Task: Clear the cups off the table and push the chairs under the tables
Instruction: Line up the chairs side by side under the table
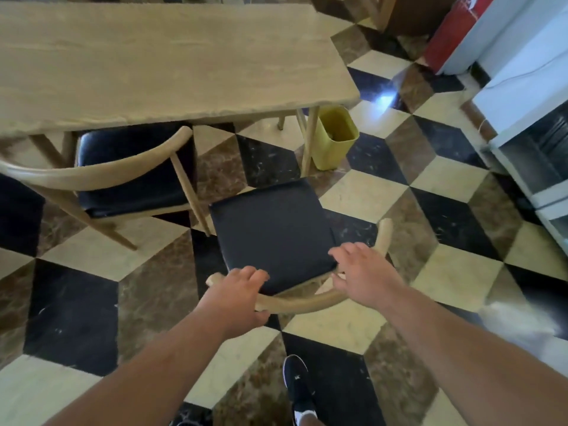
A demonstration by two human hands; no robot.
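Note:
A wooden chair with a black seat (270, 229) stands on the floor, pulled out from the light wooden table (172, 63) and turned at an angle. My left hand (239, 298) is wrapped around the left part of its curved backrest (307, 304). My right hand (361, 276) hovers with spread fingers over the right part of the backrest, touching it lightly or just above it. A second black-seated chair (135, 170) sits partly under the table at the left. The visible tabletop carries no cups.
A yellow bin (333, 139) stands by the table's right leg. White appliances (528, 96) and a red-sided cabinet (455, 35) line the right side. My black shoe (299, 388) is on the checkered tile floor behind the chair.

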